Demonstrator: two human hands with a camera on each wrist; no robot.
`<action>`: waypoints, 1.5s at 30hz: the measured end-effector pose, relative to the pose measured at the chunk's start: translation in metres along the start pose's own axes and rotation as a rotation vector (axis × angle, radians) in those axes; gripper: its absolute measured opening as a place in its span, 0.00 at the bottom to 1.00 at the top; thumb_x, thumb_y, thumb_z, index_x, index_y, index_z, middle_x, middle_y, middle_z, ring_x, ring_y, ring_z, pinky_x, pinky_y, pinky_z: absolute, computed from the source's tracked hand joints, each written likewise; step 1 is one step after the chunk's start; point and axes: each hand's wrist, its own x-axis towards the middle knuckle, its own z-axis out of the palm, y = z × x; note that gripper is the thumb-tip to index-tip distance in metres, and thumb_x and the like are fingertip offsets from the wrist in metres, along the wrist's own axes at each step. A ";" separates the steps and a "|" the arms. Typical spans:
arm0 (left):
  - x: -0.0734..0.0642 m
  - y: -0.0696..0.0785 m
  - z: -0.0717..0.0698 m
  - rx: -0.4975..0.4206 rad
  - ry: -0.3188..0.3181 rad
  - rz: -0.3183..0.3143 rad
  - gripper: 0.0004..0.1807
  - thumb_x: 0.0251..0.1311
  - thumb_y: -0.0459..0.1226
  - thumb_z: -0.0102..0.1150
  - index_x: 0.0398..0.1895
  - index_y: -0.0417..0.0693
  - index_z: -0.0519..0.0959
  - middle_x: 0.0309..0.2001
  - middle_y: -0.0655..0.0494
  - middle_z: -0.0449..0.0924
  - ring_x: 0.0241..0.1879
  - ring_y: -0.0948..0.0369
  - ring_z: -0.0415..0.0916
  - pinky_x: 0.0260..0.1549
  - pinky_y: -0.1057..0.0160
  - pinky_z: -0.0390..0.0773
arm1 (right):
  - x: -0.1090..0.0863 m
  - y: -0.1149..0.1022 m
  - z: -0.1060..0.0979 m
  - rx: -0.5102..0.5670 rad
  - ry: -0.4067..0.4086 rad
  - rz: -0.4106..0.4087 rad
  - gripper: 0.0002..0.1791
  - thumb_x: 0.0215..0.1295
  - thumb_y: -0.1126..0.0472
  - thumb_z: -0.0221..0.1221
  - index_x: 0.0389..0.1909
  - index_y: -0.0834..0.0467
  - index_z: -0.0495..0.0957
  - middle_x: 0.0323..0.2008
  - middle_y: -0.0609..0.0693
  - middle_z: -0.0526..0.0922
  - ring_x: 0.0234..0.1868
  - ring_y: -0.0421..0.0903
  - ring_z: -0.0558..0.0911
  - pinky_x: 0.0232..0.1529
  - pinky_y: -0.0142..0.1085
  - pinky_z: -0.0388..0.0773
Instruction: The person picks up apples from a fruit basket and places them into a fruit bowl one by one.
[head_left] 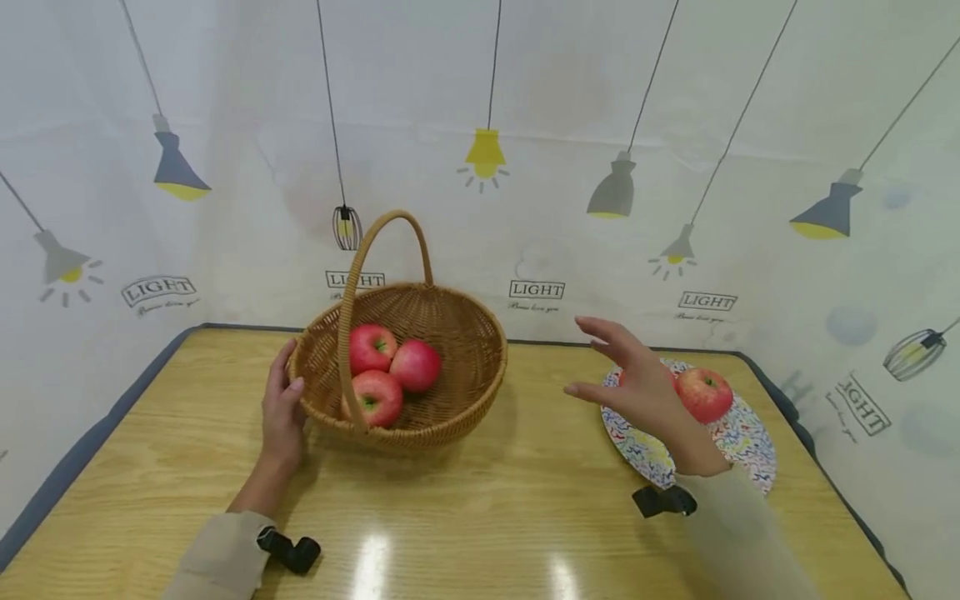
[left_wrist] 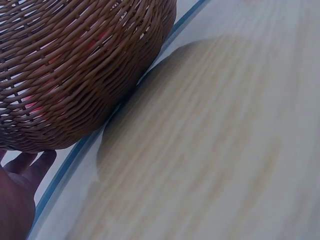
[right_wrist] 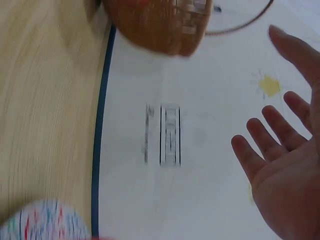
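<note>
A brown wicker basket [head_left: 465, 400] with a tall arched handle stands left of centre, its mouth tipped toward me. Inside lie three red apples [head_left: 416, 365], grouped at its left side. My left hand [head_left: 282, 408] holds the basket's left side, thumb at the rim. In the left wrist view, fingertips [left_wrist: 44, 162] meet the weave from outside. Over the patterned plate [head_left: 750, 454] on the right, my right hand [head_left: 637, 383] is held with thumb and fingers spread apart, nothing between them. A red apple [head_left: 705, 395] sits on that plate; another red one shows partly behind the hand.
The wooden table [head_left: 495, 517] has a dark blue edge along its back and sides. Behind it hangs a pale sheet [head_left: 420, 83] printed with lamps and lettering. Black straps with small devices [head_left: 288, 550] sit on both wrists.
</note>
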 end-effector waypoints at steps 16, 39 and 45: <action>0.001 0.005 -0.006 0.079 -0.025 -0.015 0.34 0.67 0.41 0.36 0.79 0.52 0.55 0.71 0.58 0.60 0.65 0.61 0.62 0.56 0.73 0.71 | 0.090 -0.041 0.040 -0.125 -0.281 -0.169 0.38 0.56 0.55 0.74 0.68 0.55 0.72 0.67 0.54 0.76 0.69 0.52 0.73 0.69 0.50 0.72; -0.001 -0.002 -0.004 0.013 -0.044 0.022 0.34 0.67 0.36 0.35 0.79 0.48 0.55 0.68 0.59 0.64 0.63 0.60 0.66 0.56 0.71 0.74 | 0.142 -0.081 0.130 -0.191 -0.743 -0.324 0.40 0.54 0.60 0.73 0.69 0.56 0.71 0.70 0.52 0.73 0.73 0.49 0.70 0.74 0.42 0.65; 0.000 -0.003 -0.006 0.056 -0.061 0.003 0.33 0.69 0.37 0.34 0.79 0.49 0.54 0.66 0.59 0.64 0.59 0.62 0.69 0.53 0.72 0.76 | 0.144 -0.086 0.151 -0.209 -0.782 -0.354 0.39 0.53 0.61 0.74 0.68 0.59 0.72 0.69 0.53 0.75 0.70 0.51 0.73 0.73 0.41 0.67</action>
